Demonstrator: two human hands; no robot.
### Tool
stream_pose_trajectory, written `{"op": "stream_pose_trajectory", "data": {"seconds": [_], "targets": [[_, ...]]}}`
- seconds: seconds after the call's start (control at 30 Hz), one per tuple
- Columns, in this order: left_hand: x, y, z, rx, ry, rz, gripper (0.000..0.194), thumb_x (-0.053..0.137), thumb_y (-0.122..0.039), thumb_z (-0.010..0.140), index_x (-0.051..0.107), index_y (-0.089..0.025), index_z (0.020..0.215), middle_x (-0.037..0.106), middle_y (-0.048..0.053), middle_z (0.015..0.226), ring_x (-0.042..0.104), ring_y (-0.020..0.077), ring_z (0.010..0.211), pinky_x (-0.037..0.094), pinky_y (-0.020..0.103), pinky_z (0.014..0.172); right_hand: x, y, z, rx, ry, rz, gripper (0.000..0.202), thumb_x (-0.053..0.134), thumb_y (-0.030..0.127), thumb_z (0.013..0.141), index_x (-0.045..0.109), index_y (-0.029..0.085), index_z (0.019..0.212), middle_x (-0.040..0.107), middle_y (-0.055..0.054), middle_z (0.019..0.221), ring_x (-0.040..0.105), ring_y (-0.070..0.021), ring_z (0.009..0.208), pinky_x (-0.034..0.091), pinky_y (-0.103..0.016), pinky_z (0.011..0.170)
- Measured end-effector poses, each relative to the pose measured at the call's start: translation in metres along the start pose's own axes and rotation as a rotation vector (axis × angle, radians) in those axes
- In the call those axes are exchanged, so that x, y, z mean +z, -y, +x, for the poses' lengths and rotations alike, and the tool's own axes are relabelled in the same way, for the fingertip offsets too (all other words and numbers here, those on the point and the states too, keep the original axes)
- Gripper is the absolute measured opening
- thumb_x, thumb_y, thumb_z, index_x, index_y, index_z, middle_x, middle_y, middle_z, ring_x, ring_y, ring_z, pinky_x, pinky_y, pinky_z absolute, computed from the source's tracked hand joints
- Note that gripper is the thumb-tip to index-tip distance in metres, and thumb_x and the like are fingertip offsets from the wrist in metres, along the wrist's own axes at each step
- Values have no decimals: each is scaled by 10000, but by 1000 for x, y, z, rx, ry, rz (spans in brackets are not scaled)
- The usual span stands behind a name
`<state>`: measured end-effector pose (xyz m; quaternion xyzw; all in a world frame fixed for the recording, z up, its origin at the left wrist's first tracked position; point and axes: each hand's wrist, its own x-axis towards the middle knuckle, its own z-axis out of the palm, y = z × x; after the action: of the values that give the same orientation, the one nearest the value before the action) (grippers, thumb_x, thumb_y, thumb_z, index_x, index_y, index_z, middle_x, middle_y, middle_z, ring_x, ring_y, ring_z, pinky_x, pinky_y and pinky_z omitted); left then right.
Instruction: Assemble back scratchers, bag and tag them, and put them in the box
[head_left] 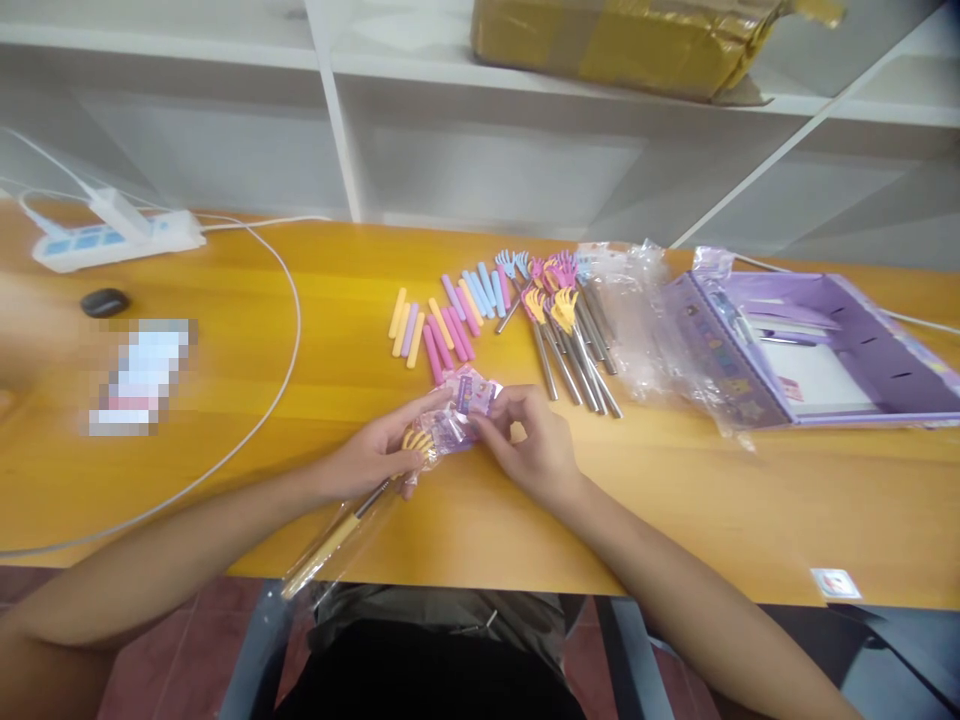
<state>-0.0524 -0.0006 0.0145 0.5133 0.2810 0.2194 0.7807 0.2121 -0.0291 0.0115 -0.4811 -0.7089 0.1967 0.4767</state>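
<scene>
At the centre of the frame we see the left hand with its grip closed on a yellow-headed scratcher, which lies inside a clear sleeve. The scratcher slants from the hand toward the lower left, its yellow handle end reaching past the near edge of the desk. Just to the right, the right hand has a narrow grip, thumb and finger pinching a small purple card at the upper end of the sleeve. We cannot tell whether the card sits inside the film or against it.

We judge the step in hand to be packaging: fitting the card at the mouth of the sleeve above the scratcher's head. The next move, in our reading, calls for a steady left grip while the right fingers set the card flat and tidy the film, without creasing either.

Beyond the hands, at upper centre, we note loose coloured handle tubes; to their right, a cluster of metal-shafted scratchers with claw heads; then crumpled clear bags; and, at the right of the frame, an open purple box.
</scene>
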Motion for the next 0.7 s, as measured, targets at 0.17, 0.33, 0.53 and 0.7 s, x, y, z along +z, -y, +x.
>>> {"op": "stream_pose_trajectory", "data": {"seconds": [0.17, 0.33, 0.53, 0.7], "targets": [[1, 0, -1, -9, -10, -16, 976, 818, -360, 1016, 261, -311, 1816, 684, -21, 842, 649, 100, 615, 578, 197, 587, 1, -6, 0, 76, 3, -29, 264, 732, 381, 1059, 538, 266, 1196, 703, 47, 789, 664, -129, 593, 522, -238, 569], [3, 0, 0, -4, -28, -25, 964, 810, -331, 1012, 274, -301, 1813, 707, -11, 890, 635, 88, 601, 596, 207, 591, 1, -12, 2, 132, 118, 49, 285, 719, 382, 1058, 516, 263, 1218, 694, 52, 765, 661, -142, 602, 483, -246, 575], [3, 1, 1, 16, -8, -33, 980, 803, -301, 1017, 240, -275, 1819, 707, -7, 896, 639, 89, 595, 592, 210, 590, 1, -15, 2, 179, 191, 97, 308, 693, 373, 1070, 468, 267, 1253, 697, 59, 759, 648, -151, 620, 476, -265, 622], [3, -1, 0, 28, -6, -25, 1017, 803, -283, 1013, 192, -274, 1827, 729, 15, 957, 636, 85, 594, 589, 206, 583, 1, -15, 3, 180, 216, 130, 296, 684, 355, 1074, 468, 265, 1257, 670, 74, 743, 631, -146, 624, 468, -271, 639]]}}
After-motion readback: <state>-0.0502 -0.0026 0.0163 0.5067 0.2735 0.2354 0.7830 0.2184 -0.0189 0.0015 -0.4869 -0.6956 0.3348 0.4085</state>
